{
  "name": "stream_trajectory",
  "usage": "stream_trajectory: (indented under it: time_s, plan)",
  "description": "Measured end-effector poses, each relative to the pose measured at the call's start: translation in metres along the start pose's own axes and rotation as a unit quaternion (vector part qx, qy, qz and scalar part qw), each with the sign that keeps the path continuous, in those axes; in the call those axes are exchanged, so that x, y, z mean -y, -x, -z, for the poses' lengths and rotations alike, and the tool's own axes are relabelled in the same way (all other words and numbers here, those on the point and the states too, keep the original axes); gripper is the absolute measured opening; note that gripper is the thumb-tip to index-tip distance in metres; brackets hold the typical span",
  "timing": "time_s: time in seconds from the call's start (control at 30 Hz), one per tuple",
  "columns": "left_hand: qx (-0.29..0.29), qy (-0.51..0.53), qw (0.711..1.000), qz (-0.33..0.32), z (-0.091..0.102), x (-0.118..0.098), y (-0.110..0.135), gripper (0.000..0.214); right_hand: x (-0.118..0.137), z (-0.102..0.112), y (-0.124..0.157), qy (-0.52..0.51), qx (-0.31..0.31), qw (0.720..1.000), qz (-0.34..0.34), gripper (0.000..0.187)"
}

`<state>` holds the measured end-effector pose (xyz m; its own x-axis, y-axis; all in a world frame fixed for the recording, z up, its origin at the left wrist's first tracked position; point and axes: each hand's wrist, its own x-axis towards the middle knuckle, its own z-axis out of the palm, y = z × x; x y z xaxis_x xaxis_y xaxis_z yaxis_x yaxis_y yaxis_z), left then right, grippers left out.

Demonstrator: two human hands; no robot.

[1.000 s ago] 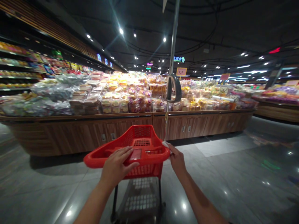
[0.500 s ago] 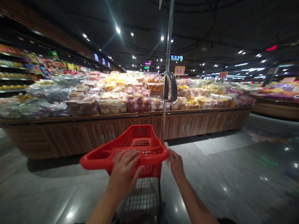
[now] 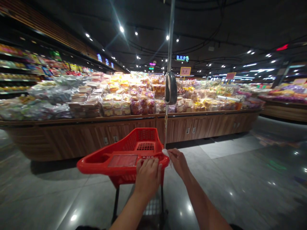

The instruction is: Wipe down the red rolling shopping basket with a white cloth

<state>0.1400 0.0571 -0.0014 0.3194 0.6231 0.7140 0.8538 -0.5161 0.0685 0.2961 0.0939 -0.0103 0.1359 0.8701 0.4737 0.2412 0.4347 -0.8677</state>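
A red plastic shopping cart (image 3: 124,153) stands on the floor right before me, its basket empty. My left hand (image 3: 148,174) grips the near rim of the cart at its right end, fingers curled over the edge. My right hand (image 3: 177,161) pinches a small white piece of something at the cart's right corner, by the foot of a thin metal pole (image 3: 168,95). A dark oval device (image 3: 170,88) is fixed partway up that pole.
A long wooden display counter (image 3: 134,127) heaped with wrapped bakery goods runs across ahead. Shelves of packaged goods (image 3: 21,67) line the left wall. Another display island (image 3: 285,108) stands at the far right. Glossy grey tile floor (image 3: 240,179) lies around the cart.
My left hand slid right along the cart's rim, from the flat middle panel to the right end, and closed on it. The cart shifted slightly left in view. My right hand stayed at the corner.
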Motion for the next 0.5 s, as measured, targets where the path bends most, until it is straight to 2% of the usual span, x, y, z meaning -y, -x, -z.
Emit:
stream_trajectory:
  time_s: [0.07,0.13,0.27,0.33,0.5]
  plan:
    - [-0.006,0.005,1.0,0.0,0.003,0.005,0.004,0.024,0.003,0.002,-0.003,-0.028,0.06,0.998,-0.016,0.027]
    - [-0.005,0.013,1.0,-0.003,0.007,0.011,0.008,0.024,0.008,0.003,0.005,-0.031,0.105,0.994,-0.004,0.026]
    - [-0.025,0.024,0.999,-0.021,0.014,0.022,0.019,0.024,0.013,0.003,0.025,-0.047,0.164,0.985,0.021,0.021]
    - [-0.036,0.033,0.999,-0.024,0.016,0.026,0.023,0.023,0.009,0.0,0.026,-0.045,0.155,0.986,0.027,0.021]
    - [-0.048,0.045,0.998,0.0,0.021,0.029,0.027,0.018,-0.002,-0.011,0.023,-0.04,0.082,0.994,0.054,0.026]
